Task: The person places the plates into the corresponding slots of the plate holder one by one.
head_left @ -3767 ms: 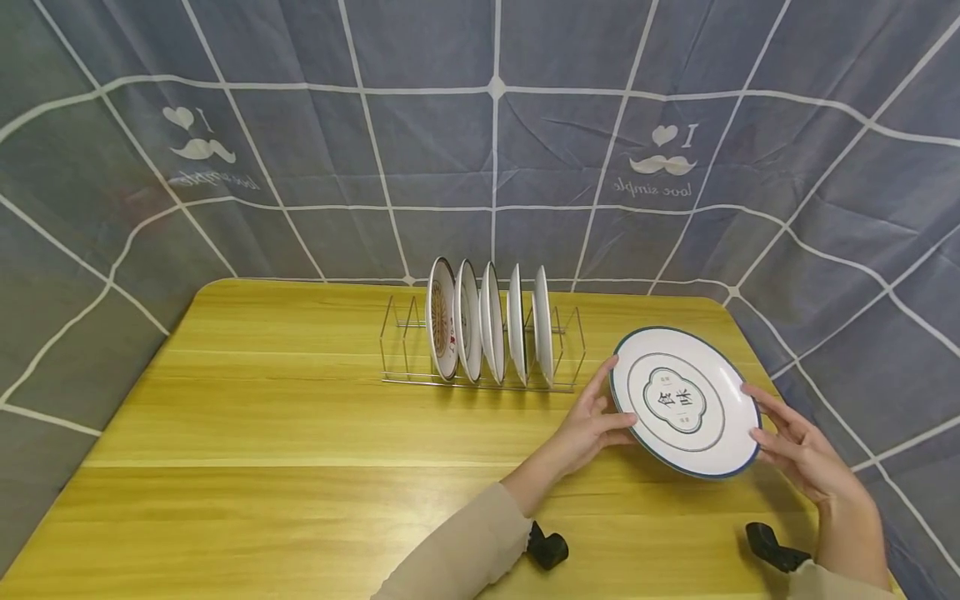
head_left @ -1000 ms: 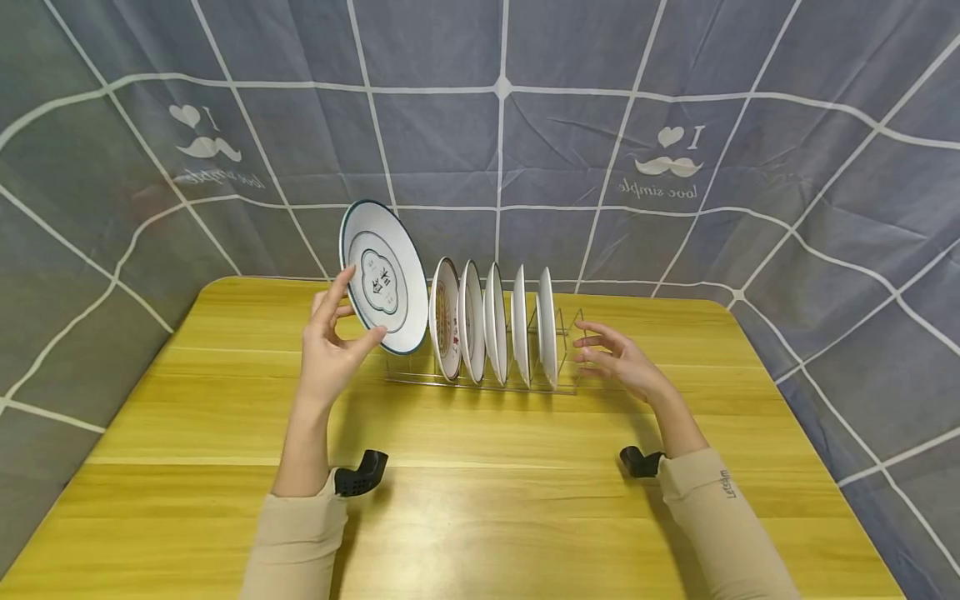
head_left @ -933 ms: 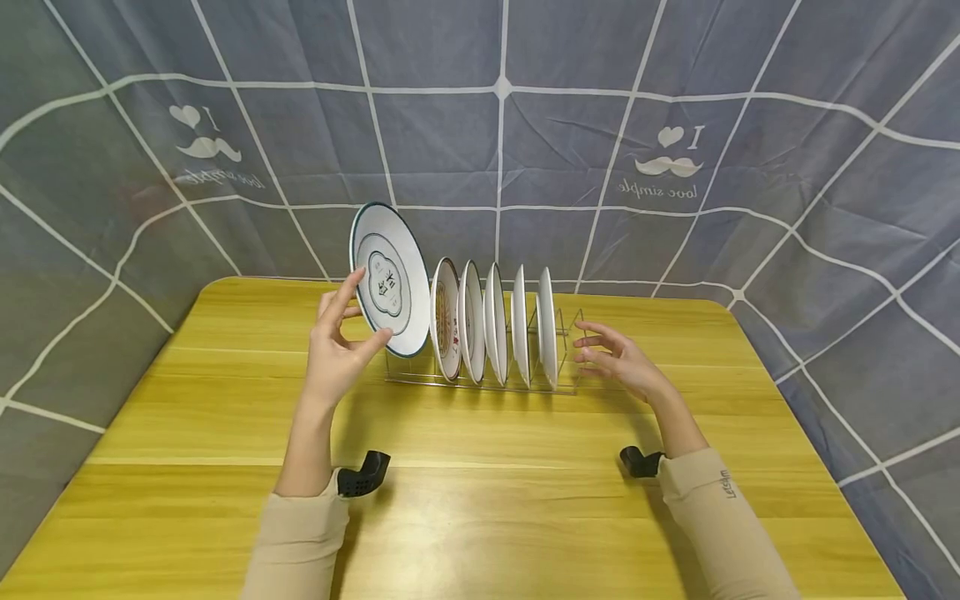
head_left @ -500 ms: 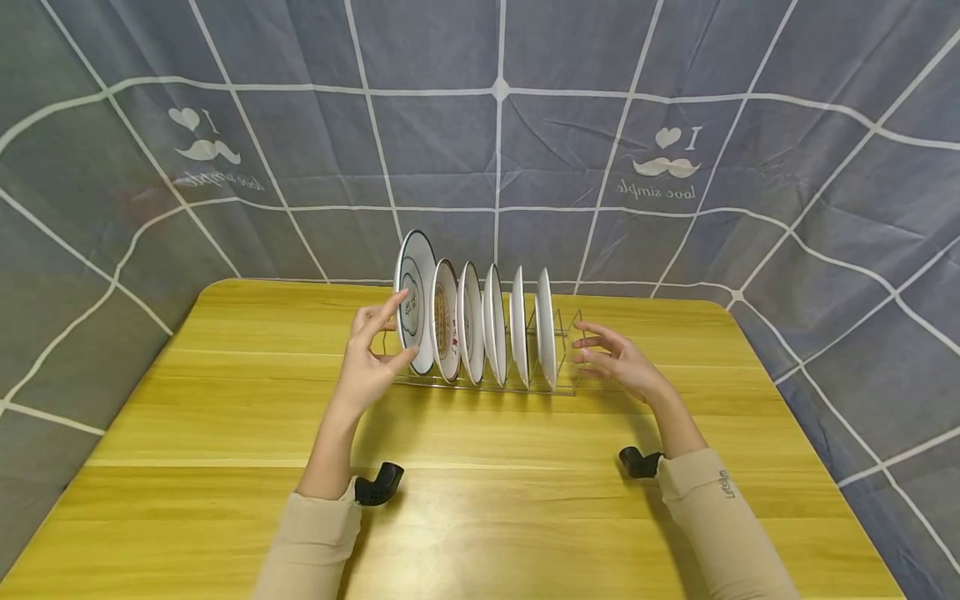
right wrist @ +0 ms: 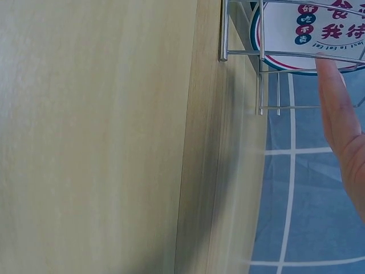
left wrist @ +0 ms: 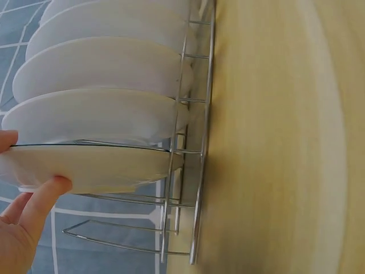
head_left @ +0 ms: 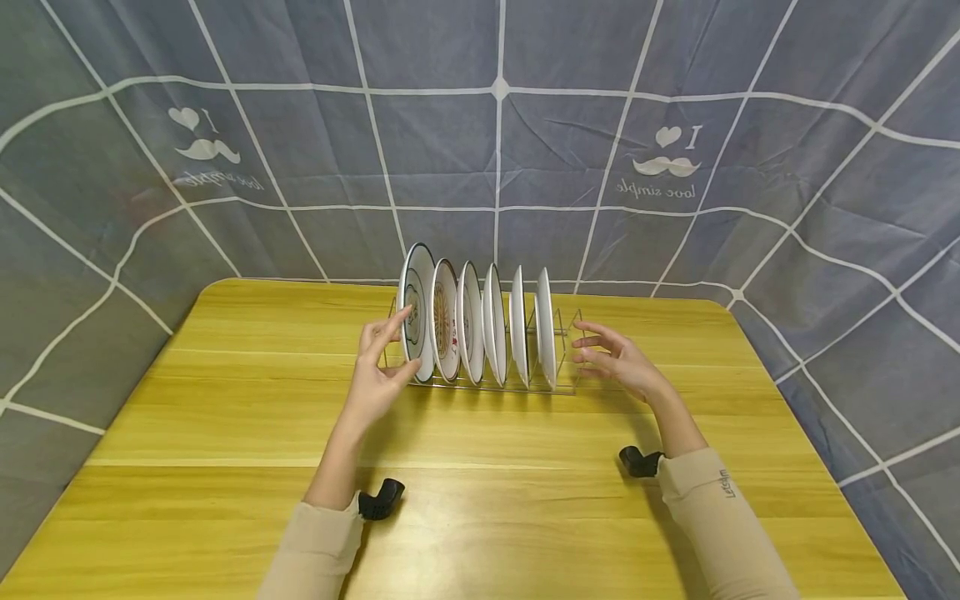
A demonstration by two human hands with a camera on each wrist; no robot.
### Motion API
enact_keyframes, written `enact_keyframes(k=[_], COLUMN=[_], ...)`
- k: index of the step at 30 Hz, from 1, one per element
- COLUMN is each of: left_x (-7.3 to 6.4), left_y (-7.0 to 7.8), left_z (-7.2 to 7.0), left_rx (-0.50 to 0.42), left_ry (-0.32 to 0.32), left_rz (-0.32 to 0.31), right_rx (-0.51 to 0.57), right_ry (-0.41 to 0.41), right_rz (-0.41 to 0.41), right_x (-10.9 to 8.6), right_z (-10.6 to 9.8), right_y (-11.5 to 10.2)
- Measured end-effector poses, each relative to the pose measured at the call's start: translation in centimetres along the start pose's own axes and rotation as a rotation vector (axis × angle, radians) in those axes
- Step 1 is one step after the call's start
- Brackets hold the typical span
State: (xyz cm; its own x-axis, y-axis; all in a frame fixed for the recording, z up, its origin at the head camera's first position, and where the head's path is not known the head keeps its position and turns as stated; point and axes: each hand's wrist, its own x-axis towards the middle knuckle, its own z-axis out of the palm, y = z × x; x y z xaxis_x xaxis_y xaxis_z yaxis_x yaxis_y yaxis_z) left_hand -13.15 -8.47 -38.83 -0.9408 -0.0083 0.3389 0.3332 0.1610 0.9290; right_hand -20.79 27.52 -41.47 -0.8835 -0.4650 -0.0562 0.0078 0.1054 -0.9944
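Observation:
A wire dish rack (head_left: 562, 392) near the back of the table holds several white plates standing on edge. My left hand (head_left: 378, 362) pinches the leftmost plate (head_left: 422, 287), which has a dark rim, with the thumb on its near edge. In the left wrist view, that plate (left wrist: 114, 165) sits between the rack's wires, its underside facing the thumb. At the rack's right end is my right hand (head_left: 618, 358), fingers loosely bent. The right wrist view shows a straight finger (right wrist: 331, 91) at the end wire, beside a plate with red characters (right wrist: 279, 28).
The rack stands on a yellow wood table (head_left: 480, 500). Behind and along the sides hangs a grey-blue cloth (head_left: 435, 150) with white lines. Black wrist mounts (head_left: 381, 498) jut inward from both sleeves.
The left hand has brought the dark-rimmed plate from the right side over to the rack's left end, then lowered it upright into the rack. The right hand has let go and moved to the rack's right end.

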Motion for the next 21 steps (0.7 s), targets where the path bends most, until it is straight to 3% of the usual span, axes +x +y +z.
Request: enact_keyframes(k=[6,9,16,21], left_x=[-0.2,-0.6,-1.8,-1.9], left_y=[-2.2,-2.7,-3.5,-3.5], left_z=[0.1,0.5,2.7,3.9], left_rx=[0.049,0.053,-0.13,-0.18], left_ry=[-0.005,0.039,0.238,0.257], left_rz=[0.052,0.067,0.011,0.011], right_rx=[0.0,0.0,-0.002,-0.019], right_ry=[0.001,-0.001,-0.003,0.02], right_rz=[0.002,0.002,0.007,-0.002], right_x=[-0.1,0.0,0.0,-0.3], right_z=[0.1,0.1,0.1,0.4], right_y=[-0.1,-0.1,0.0,0.0])
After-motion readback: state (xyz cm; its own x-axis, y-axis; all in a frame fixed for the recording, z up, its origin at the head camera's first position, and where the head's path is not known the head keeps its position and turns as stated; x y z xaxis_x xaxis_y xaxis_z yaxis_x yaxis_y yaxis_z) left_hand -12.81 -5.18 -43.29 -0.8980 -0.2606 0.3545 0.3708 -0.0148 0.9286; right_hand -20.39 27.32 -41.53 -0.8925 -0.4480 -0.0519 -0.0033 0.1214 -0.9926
